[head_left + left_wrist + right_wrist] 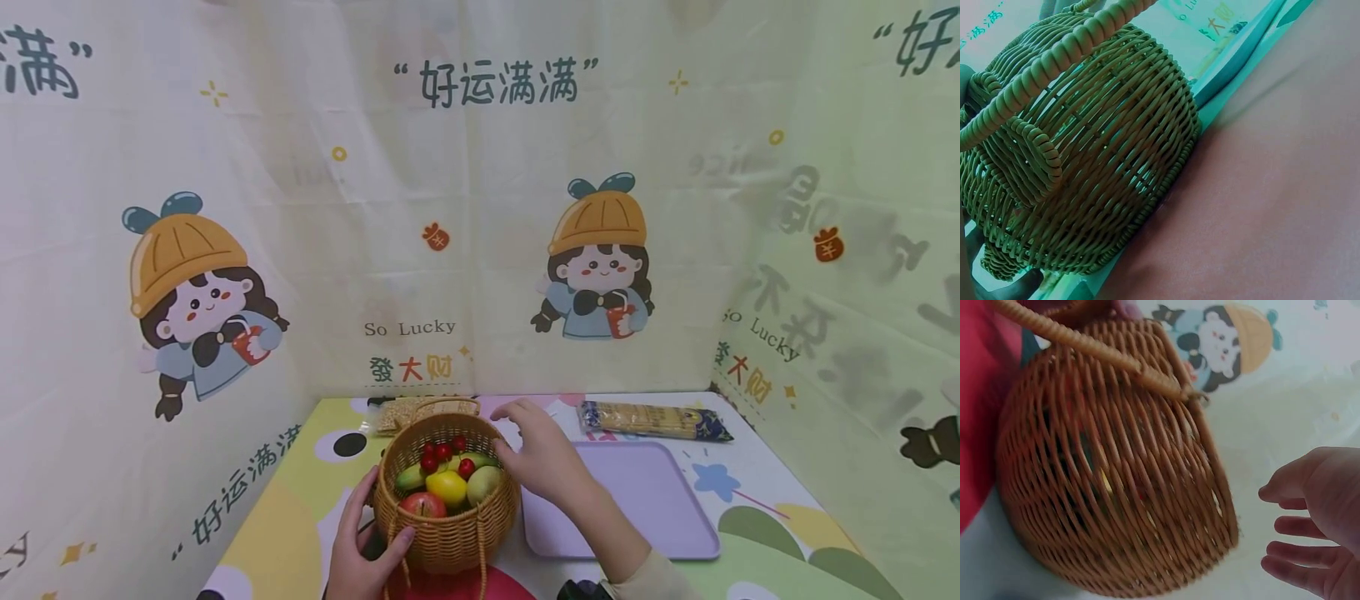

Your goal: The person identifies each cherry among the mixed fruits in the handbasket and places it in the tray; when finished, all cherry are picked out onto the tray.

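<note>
Left grip [363,557]: is cupping the basket's left side, its thumb pressing on the front wall and its fingers curling round the weave.
Right grip [536,450]: is hovering by the basket's right rim with fingers loosely spread and holding nothing; from the right wrist I'm seeing a gap between fingertips and wicker.
Basket [450,542]: is standing upright on the counter in front of the person, between the two hands, its round mouth facing up; a twisted handle [482,546] is hanging down its front.
Fruit: is filling the inside, with a red apple [423,505] lying near the front, a yellow lemon-like fruit [447,488] sitting in the middle, a pale green round fruit [484,483] resting at the right, and red cherries [443,452] lying toward the back.
Tray [663,504]: is lying flat to the right of the basket, lavender, the right forearm crossing over its left part.
Packets: a long noodle-like packet [652,420] is lying behind the tray, and a clear pack [388,414] is lying behind the basket, partly hiding there.
Counter [273,533]: is showing a bright cartoon print.
Backdrop [480,167]: is hanging around it all, pale, with capped cartoon girls.
</note>
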